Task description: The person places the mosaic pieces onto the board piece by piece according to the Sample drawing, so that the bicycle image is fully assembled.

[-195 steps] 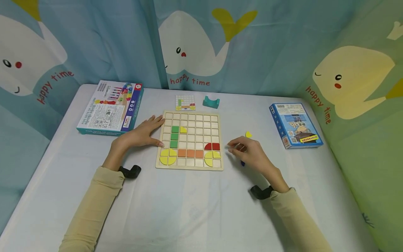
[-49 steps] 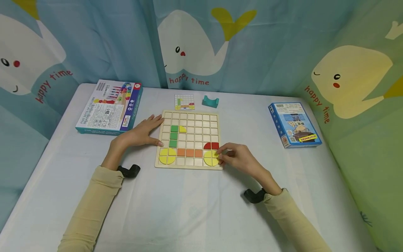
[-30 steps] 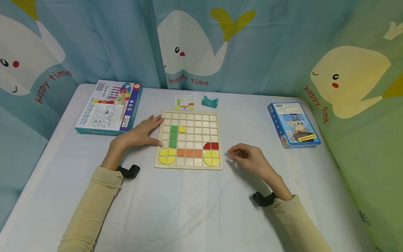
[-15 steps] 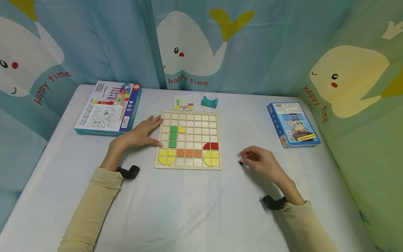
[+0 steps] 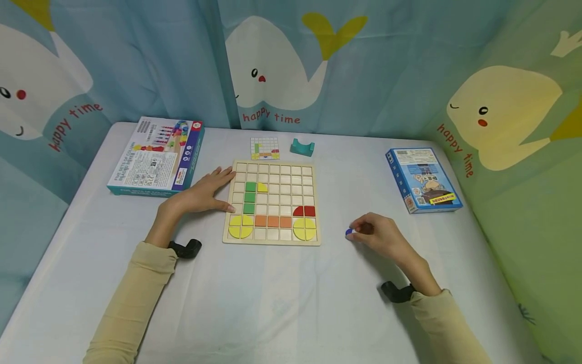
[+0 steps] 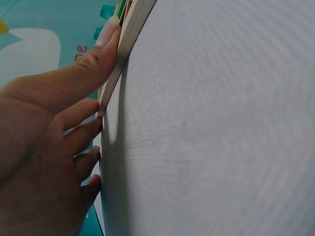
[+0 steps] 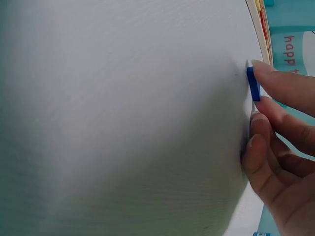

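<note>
A square wooden grid board lies mid-table, with green and orange square tiles in its cells. Yellow quarter-round tiles form a disc in its lower left corner and another disc at lower right. Red tiles sit above the right disc, and a lone yellow tile is beside the top green one. My left hand rests along the board's left edge, thumb over the rim. Right of the board, my right hand pinches a small blue tile between thumb and index finger, low over the cloth.
Behind the board lie a pattern card and a teal stand. A flat game box is at the back left, a blue box at the right. A whale-print curtain encloses the table.
A yellow tile has gone into the lower right disc, completing its round. My right hand has since moved right, away from the board, and taken the blue tile. The left hand stays put.
</note>
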`<state>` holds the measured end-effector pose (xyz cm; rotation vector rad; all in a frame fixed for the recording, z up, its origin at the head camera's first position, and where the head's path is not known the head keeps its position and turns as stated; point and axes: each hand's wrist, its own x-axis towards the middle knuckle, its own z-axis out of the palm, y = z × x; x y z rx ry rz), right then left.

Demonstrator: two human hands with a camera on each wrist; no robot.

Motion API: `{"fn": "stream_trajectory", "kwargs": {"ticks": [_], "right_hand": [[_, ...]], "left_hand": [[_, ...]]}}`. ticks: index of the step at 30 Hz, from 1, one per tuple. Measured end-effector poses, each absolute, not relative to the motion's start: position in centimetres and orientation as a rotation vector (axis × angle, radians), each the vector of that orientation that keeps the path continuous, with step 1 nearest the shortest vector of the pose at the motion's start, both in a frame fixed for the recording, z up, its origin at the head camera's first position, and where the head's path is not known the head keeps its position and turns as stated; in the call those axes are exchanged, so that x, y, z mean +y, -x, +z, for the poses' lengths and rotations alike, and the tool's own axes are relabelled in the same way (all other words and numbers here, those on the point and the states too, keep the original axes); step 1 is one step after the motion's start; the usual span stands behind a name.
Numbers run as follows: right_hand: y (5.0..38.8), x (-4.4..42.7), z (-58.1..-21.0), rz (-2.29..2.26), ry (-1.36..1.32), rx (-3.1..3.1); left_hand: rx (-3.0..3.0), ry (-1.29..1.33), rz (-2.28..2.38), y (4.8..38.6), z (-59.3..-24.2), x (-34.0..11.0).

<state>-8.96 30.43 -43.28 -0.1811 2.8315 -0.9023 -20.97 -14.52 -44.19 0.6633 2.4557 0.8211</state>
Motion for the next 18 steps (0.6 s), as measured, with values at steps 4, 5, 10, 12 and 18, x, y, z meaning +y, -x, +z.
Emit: {"fn": "stream_trajectory", "kwargs": {"ticks": [4,5,10,12,18], "right_hand": [[9.2,30.1,-43.0,-0.89,0.195,2.815],[9.2,30.1,-43.0,-0.897,0.201,2.81],[9.3,29.7,-43.1,-0.943,0.263,2.793],[9.3,29.5,-43.2,-0.957,0.299,2.785],[9.6,28.9,-43.2,-0.968,0.392,2.796]], "left_hand": [[2.458,-0.672,0.822,21.0,-44.1,-14.6],[2.459,-0.677,0.822,21.0,-44.1,-14.6],[2.459,-0.686,0.824,21.0,-44.1,-14.5],[2.458,-0.684,0.822,21.0,-44.1,-14.5],[2.467,-0.681,0.812,20.9,-44.1,-14.4]]}}
